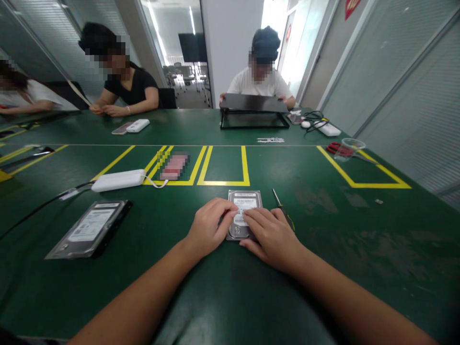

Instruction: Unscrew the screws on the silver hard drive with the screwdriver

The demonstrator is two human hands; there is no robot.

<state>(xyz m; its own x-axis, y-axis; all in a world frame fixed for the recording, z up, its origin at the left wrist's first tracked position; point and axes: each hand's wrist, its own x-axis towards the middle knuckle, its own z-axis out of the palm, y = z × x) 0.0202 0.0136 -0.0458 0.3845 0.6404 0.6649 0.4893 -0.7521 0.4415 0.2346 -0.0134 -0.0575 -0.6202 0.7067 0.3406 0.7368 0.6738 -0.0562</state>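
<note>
A bare silver hard drive (245,203) lies flat on the green table (359,239) just in front of me. My left hand (208,226) rests on its left side, fingers curled and pressed onto its white label. My right hand (270,235) covers its lower right corner, fingers bent and pressing down on the label beside the left fingertips. A small screwdriver (278,200) lies on the table right of the drive, partly hidden behind my right hand.
A second hard drive in a clear bag (89,229) lies at left. A white power bank (118,180) with cable sits near yellow tape boxes (224,182). Red scissors and a plastic cup (350,147) are far right. Other people sit across, one behind a black stand (253,112).
</note>
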